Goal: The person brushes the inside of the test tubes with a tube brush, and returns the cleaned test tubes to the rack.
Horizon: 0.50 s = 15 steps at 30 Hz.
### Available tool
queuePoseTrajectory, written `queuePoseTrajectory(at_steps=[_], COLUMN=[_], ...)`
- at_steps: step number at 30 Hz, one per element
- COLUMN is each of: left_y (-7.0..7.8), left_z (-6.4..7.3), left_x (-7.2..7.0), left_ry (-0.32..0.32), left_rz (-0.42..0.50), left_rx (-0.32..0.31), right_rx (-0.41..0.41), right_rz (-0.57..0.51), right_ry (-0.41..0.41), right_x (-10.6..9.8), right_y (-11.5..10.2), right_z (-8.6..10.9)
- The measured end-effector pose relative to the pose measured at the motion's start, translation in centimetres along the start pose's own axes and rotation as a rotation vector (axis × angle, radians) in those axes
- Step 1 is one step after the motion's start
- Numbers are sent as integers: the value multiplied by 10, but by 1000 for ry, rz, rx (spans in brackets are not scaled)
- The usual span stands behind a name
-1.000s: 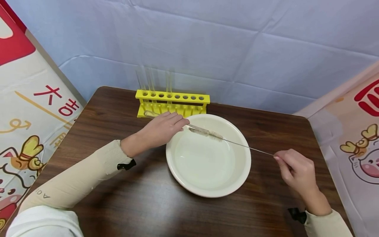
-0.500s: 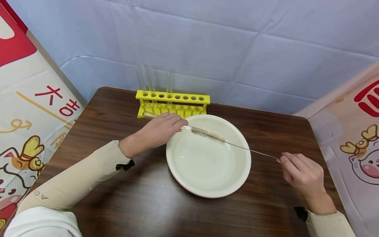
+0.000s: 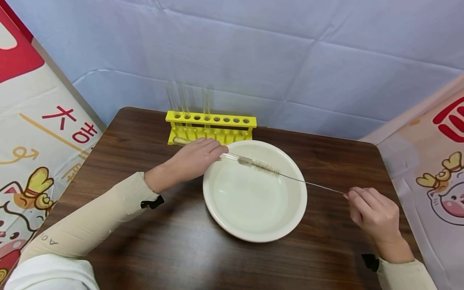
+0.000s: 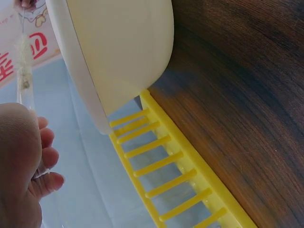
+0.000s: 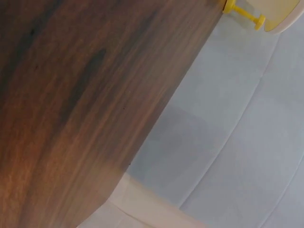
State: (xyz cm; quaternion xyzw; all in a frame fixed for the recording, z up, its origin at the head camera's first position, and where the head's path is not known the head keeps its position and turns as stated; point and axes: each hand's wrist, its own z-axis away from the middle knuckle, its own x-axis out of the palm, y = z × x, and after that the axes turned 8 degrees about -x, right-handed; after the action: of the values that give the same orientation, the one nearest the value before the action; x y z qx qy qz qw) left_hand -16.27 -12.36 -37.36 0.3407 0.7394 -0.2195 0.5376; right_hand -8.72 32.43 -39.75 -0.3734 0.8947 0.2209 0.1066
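Note:
My left hand grips a clear glass test tube, its mouth pointing right over the basin. The tube's closed end sticks out on the left, in front of the rack. Pale bristles of a test tube brush are partly inside the mouth and mostly outside it. The brush's thin wire runs right, past the basin's rim, to my right hand, which pinches its end. In the left wrist view, the fingers curl round the tube. The right wrist view shows neither the right hand nor the brush.
Below the tube stands a white basin with water in it. Behind it a yellow test tube rack holds three upright glass tubes at its left part. The dark wooden table ends at a pale cloth backdrop.
My right hand has moved right and slightly towards me, drawing more of the brush's bristles out of the tube. The left hand has shifted slightly left with the tube.

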Motion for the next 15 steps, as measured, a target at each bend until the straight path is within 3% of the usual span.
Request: queuePoseTrajectory(at_steps=[9,15], left_y=[-3,-4], left_z=[2,2], left_x=[2,3], left_ry=[-1,9], left_rz=[-13,-7], left_rx=[-7,-12], right_rx=[88,291], right_rz=[-35,-220], right_ry=[-87,-262], right_x=[-5,-15], right_y=[-1,0], right_z=[3,8])
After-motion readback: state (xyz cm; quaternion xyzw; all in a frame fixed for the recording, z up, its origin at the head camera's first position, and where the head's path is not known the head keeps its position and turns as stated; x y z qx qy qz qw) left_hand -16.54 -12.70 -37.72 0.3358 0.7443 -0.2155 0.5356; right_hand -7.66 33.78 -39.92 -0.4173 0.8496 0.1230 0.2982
